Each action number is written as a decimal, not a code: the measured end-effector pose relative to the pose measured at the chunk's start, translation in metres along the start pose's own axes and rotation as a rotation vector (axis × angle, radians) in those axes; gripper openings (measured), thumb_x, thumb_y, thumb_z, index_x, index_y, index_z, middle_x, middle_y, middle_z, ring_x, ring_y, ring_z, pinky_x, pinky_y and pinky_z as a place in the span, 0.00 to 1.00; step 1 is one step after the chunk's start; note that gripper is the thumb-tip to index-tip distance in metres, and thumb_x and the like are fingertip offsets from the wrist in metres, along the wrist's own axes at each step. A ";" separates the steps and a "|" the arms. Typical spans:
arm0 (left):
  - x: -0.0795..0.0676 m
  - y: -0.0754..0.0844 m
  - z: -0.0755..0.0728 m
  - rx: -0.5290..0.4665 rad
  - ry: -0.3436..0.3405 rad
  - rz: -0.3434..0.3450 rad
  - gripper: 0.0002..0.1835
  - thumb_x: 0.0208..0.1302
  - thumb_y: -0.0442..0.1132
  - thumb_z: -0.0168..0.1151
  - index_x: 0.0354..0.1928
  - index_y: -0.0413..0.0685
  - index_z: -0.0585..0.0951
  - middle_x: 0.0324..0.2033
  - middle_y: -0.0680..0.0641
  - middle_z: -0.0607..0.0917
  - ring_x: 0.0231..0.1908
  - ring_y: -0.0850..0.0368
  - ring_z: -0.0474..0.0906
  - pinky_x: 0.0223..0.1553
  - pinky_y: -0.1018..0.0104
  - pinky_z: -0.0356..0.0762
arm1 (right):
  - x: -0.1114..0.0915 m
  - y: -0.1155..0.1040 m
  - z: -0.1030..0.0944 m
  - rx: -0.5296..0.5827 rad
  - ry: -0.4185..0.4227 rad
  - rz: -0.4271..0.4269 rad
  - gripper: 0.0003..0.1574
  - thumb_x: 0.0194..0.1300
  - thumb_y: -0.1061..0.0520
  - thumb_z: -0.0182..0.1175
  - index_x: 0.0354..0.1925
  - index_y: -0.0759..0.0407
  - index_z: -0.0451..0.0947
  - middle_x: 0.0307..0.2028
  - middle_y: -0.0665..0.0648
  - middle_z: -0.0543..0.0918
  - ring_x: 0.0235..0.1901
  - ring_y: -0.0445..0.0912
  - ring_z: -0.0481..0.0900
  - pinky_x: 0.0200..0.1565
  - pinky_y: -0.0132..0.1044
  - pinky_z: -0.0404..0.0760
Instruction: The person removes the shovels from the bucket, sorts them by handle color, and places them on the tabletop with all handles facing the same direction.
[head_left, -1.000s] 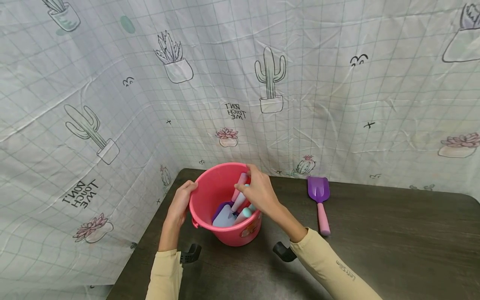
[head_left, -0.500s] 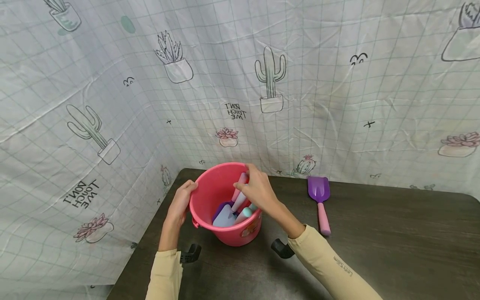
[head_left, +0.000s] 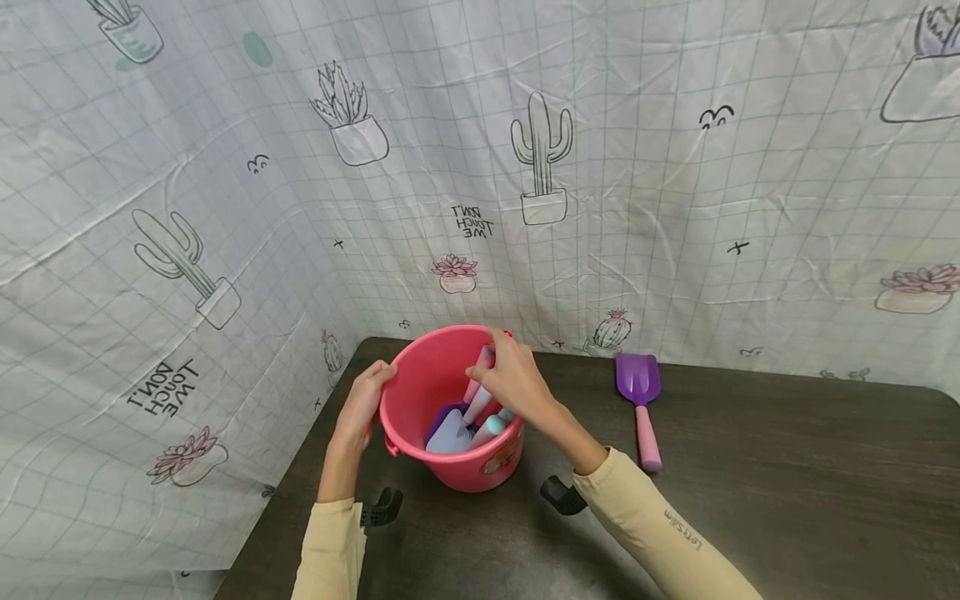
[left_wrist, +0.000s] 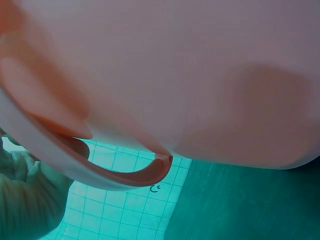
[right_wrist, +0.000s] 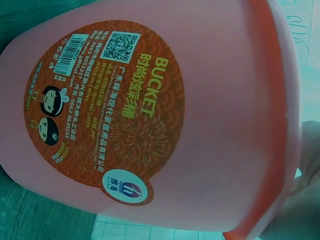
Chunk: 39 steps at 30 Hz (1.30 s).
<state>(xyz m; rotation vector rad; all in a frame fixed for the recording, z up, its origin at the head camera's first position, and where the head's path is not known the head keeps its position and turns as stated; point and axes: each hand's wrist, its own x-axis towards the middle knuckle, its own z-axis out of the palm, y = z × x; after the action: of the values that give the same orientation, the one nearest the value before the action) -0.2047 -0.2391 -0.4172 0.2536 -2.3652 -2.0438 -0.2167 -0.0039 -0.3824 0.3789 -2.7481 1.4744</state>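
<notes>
A pink bucket (head_left: 468,475) stands on the dark table, its mouth leaning toward me. My left hand (head_left: 362,402) grips the left rim; in the left wrist view that hand (left_wrist: 37,192) is partly behind the bucket's curved handle (left_wrist: 107,177). At the right rim, my right hand (head_left: 517,379) holds the bucket with the thumb over the inside. Near this thumb a pink tool handle (head_left: 482,364) leans in the bucket. Other toy tools inside include a pale blue blade (head_left: 450,433), a purple piece (head_left: 442,417) and a teal-tipped handle (head_left: 491,428). Their lower parts are hidden.
A purple toy shovel (head_left: 637,379) with a pink handle lies on the table (head_left: 787,475) to the right of the bucket. Behind and to the left hangs a white grid cloth (head_left: 637,167) printed with cacti. An orange label (right_wrist: 100,110) covers part of the bucket's side.
My right hand and forearm have shifted very slightly to the left along the rim. The bucket, the tools and my left hand look the same.
</notes>
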 end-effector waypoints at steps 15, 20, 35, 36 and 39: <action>0.000 -0.001 0.000 -0.002 0.001 -0.003 0.12 0.78 0.41 0.50 0.35 0.42 0.71 0.23 0.47 0.73 0.19 0.59 0.70 0.20 0.70 0.68 | 0.003 0.006 0.003 -0.077 0.000 -0.115 0.19 0.63 0.62 0.71 0.49 0.70 0.79 0.31 0.58 0.82 0.33 0.51 0.80 0.32 0.39 0.83; 0.001 -0.001 0.000 0.001 0.006 -0.006 0.12 0.78 0.41 0.50 0.34 0.42 0.71 0.23 0.47 0.74 0.19 0.59 0.71 0.20 0.70 0.68 | 0.004 0.005 0.003 -0.101 0.005 -0.126 0.16 0.63 0.62 0.71 0.45 0.70 0.78 0.34 0.60 0.82 0.40 0.55 0.82 0.41 0.47 0.86; 0.002 -0.002 -0.001 -0.005 0.000 -0.005 0.13 0.78 0.41 0.50 0.34 0.42 0.71 0.23 0.47 0.74 0.19 0.58 0.72 0.20 0.70 0.69 | 0.005 0.002 0.002 -0.066 -0.069 -0.061 0.44 0.65 0.58 0.70 0.71 0.75 0.65 0.34 0.58 0.83 0.64 0.59 0.75 0.60 0.54 0.79; 0.002 -0.002 -0.001 -0.005 0.001 -0.006 0.13 0.78 0.41 0.50 0.34 0.42 0.71 0.23 0.47 0.74 0.19 0.58 0.72 0.20 0.70 0.69 | 0.005 0.002 0.001 -0.060 -0.070 -0.058 0.43 0.65 0.58 0.70 0.70 0.74 0.65 0.40 0.61 0.85 0.65 0.60 0.74 0.60 0.54 0.79; 0.001 -0.003 -0.001 -0.002 0.003 -0.008 0.13 0.78 0.41 0.50 0.34 0.42 0.71 0.23 0.47 0.74 0.19 0.58 0.72 0.20 0.70 0.69 | 0.006 0.002 -0.001 -0.034 -0.082 -0.047 0.32 0.64 0.58 0.69 0.62 0.71 0.74 0.49 0.65 0.84 0.62 0.60 0.76 0.56 0.53 0.82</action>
<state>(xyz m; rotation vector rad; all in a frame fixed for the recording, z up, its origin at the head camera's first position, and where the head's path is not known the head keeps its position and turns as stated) -0.2057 -0.2407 -0.4199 0.2672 -2.3642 -2.0474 -0.2232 -0.0031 -0.3830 0.5109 -2.8014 1.4306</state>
